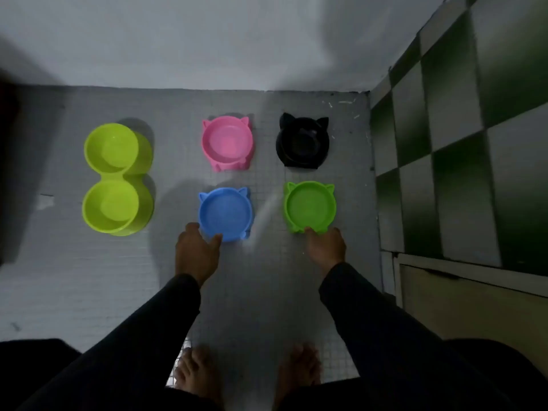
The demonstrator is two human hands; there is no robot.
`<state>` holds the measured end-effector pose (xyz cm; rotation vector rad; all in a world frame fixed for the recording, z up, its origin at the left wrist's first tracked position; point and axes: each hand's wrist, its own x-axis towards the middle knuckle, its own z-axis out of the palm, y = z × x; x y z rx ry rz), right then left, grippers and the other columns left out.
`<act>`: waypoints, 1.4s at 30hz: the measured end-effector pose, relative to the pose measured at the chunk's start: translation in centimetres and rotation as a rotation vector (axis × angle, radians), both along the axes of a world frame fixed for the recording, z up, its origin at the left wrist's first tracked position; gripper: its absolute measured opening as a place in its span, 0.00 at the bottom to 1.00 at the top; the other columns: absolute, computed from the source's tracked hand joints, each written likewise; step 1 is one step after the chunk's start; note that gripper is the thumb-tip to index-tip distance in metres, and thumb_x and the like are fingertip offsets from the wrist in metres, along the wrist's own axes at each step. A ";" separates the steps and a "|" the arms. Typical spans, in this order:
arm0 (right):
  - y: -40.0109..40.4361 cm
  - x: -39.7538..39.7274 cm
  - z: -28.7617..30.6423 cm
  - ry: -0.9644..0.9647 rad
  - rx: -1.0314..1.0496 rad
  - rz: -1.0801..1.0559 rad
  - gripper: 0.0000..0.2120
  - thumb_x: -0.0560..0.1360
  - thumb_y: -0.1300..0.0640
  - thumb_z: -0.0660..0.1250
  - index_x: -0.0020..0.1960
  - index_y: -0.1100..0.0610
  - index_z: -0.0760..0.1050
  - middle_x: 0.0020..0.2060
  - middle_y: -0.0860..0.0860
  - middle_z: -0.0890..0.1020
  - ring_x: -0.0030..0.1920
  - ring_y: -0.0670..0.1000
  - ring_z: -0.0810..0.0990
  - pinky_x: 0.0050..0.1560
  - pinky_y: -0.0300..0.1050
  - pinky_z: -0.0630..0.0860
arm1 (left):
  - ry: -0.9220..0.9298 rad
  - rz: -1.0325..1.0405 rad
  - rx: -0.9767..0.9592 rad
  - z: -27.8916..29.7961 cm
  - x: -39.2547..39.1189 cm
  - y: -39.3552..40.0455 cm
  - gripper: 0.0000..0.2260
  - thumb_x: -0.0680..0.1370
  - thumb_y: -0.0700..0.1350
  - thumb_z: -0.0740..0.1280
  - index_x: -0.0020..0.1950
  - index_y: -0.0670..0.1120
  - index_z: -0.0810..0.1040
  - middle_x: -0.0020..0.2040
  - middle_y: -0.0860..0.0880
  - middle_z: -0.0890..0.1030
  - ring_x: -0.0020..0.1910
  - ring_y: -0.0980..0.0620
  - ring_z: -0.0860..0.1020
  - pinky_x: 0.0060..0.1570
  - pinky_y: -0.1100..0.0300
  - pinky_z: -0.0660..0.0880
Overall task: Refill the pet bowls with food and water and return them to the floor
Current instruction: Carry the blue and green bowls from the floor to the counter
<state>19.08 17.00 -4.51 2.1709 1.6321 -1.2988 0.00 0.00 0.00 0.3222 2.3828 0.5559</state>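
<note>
Five pet bowls sit on the grey tiled floor (89,277). The left hand (195,252) is at the six o'clock rim of the blue cat-ear bowl (225,213), thumb on the rim and fingers reaching round its seven o'clock side. The right hand (324,247) touches the six o'clock edge of the green cat-ear bowl (310,206); whether its fingers curl under the rim I cannot tell. At twelve o'clock from these stand the pink cat-ear bowl (227,143) and black cat-ear bowl (302,143); the lime double bowl (114,178) lies at nine o'clock. The bowls look like light, stiff, smooth plastic, empty now. A pinch at the near rim should lift each; once filled with water, support underneath would be steadier.
</note>
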 end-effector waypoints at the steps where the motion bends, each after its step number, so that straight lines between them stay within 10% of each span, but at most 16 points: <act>1: 0.0 -0.2 -0.3 0.006 0.001 -0.035 0.28 0.76 0.46 0.70 0.63 0.68 0.72 0.60 0.64 0.79 0.62 0.65 0.77 0.59 0.54 0.76 | -0.007 0.021 0.008 -0.4 -0.1 0.1 0.24 0.80 0.50 0.71 0.69 0.37 0.71 0.60 0.38 0.79 0.58 0.41 0.78 0.48 0.56 0.68; 10: 0.4 0.0 -6.4 0.073 0.085 -0.279 0.22 0.70 0.44 0.70 0.52 0.57 0.67 0.51 0.61 0.81 0.47 0.67 0.84 0.47 0.65 0.82 | -0.063 0.234 -0.008 -4.2 -0.8 1.2 0.20 0.81 0.48 0.70 0.66 0.38 0.71 0.55 0.44 0.75 0.53 0.46 0.74 0.48 0.55 0.69; 32: 0.5 -1.4 -6.5 0.022 0.182 -0.413 0.18 0.71 0.51 0.69 0.52 0.54 0.62 0.53 0.63 0.78 0.47 0.67 0.83 0.45 0.66 0.82 | -0.028 0.313 -0.085 -6.6 -1.1 1.5 0.18 0.81 0.48 0.68 0.61 0.34 0.73 0.58 0.35 0.78 0.58 0.35 0.77 0.46 0.53 0.66; 39: -0.4 -1.9 -5.1 0.116 0.185 -0.564 0.19 0.67 0.50 0.73 0.49 0.56 0.68 0.50 0.59 0.76 0.45 0.67 0.82 0.40 0.65 0.83 | -0.141 0.582 0.173 -6.7 -1.1 0.8 0.18 0.69 0.55 0.73 0.46 0.43 0.75 0.46 0.43 0.81 0.46 0.40 0.83 0.44 0.39 0.84; 42: -0.9 -2.4 -2.7 0.232 0.124 -0.686 0.17 0.72 0.55 0.73 0.52 0.58 0.66 0.43 0.55 0.76 0.35 0.63 0.84 0.30 0.60 0.83 | -0.276 0.681 0.343 -6.0 -1.0 0.8 0.24 0.71 0.51 0.78 0.55 0.36 0.74 0.54 0.38 0.81 0.51 0.40 0.84 0.37 0.46 0.84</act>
